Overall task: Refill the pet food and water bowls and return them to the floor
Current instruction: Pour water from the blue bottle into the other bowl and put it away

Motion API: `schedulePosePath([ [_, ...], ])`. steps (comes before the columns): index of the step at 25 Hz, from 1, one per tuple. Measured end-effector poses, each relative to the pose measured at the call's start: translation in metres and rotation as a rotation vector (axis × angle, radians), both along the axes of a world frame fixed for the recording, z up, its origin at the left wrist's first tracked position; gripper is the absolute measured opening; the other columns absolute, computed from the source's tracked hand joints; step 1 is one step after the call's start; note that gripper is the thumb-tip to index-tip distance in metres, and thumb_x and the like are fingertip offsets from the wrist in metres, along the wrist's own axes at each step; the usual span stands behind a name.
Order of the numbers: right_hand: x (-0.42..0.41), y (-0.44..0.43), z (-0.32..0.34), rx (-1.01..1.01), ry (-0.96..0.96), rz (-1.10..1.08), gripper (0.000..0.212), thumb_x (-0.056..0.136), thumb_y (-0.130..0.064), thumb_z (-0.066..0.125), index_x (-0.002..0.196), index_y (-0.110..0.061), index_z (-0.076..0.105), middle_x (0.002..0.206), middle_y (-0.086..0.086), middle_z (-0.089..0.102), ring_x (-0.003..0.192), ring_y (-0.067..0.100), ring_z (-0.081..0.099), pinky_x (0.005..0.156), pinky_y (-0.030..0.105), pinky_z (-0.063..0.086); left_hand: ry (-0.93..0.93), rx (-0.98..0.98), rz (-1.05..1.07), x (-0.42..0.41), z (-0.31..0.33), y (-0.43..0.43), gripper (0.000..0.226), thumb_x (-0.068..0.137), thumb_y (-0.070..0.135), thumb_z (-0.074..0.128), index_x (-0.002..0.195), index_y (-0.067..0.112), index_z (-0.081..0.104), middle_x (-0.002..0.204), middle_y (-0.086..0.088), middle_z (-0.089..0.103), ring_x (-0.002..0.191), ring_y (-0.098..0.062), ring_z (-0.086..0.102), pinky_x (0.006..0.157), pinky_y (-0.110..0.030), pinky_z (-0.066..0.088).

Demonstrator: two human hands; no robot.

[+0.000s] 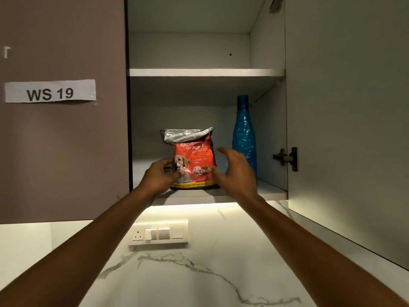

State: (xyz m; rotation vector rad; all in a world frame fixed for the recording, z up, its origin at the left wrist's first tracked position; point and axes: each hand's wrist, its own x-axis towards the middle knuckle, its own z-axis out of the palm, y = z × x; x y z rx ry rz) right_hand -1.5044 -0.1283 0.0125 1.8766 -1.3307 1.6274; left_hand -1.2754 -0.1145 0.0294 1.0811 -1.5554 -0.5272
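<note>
A red puppy food bag (194,161) with a folded silver top stands on the lower shelf (272,191) of an open wall cabinet. My left hand (160,176) grips the bag's lower left side, fingers pressed on its front. My right hand (234,169) is open with fingers spread, just right of the bag and not clearly touching it. A blue plastic water bottle (244,134) stands upright to the right of the bag, partly behind my right hand. No bowls are in view.
The cabinet door (345,120) hangs open on the right, with a hinge (285,158) beside the bottle. The upper shelf (205,72) is bare. A closed door with a "WS 19" label (50,91) is at left. A switch panel (158,233) sits on the marble wall below.
</note>
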Motion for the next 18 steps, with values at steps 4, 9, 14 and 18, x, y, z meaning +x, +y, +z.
schedulePosePath([
  [4, -0.036, -0.003, 0.015, -0.075, -0.335, -0.06, 0.096, 0.082, -0.038, 0.09, 0.16, -0.019, 0.037, 0.16, 0.009, 0.046, 0.143, 0.032, 0.05, 0.11, 0.049, 0.054, 0.022, -0.03, 0.008, 0.0, 0.002, 0.017, 0.032, 0.093, 0.017, 0.081, 0.123, 0.017, 0.073, 0.113, 0.0, 0.077, 0.113, -0.025, 0.073, 0.097, -0.044, 0.061],
  [9, -0.061, -0.022, 0.021, 0.278, -0.499, 0.129, 0.101, 0.082, -0.036, 0.093, 0.161, -0.01, 0.034, 0.153, 0.014, 0.058, 0.136, 0.036, 0.06, 0.098, 0.039, 0.054, -0.006, -0.121, -0.034, -0.017, 0.01, 0.044, 0.038, 0.093, 0.022, 0.081, 0.129, 0.013, 0.073, 0.124, -0.006, 0.074, 0.114, -0.027, 0.072, 0.1, -0.052, 0.06],
  [14, -0.068, -0.008, 0.019, 0.224, -0.476, 0.191, 0.077, 0.079, -0.038, 0.095, 0.141, -0.011, 0.058, 0.132, 0.003, 0.07, 0.115, 0.023, 0.07, 0.079, 0.021, 0.054, 0.041, -0.064, -0.151, -0.025, 0.009, 0.062, 0.034, 0.096, 0.018, 0.078, 0.128, 0.01, 0.072, 0.124, -0.008, 0.074, 0.118, -0.028, 0.072, 0.103, -0.053, 0.059],
  [18, -0.058, 0.035, 0.014, 0.17, -0.429, 0.23, 0.077, 0.077, -0.047, 0.094, 0.139, -0.016, 0.061, 0.12, -0.009, 0.071, 0.092, -0.003, 0.066, 0.06, 0.0, 0.049, 0.114, -0.045, -0.245, -0.039, 0.009, 0.074, 0.036, 0.097, 0.022, 0.076, 0.132, 0.013, 0.069, 0.125, -0.007, 0.074, 0.118, -0.024, 0.073, 0.096, -0.039, 0.063],
])
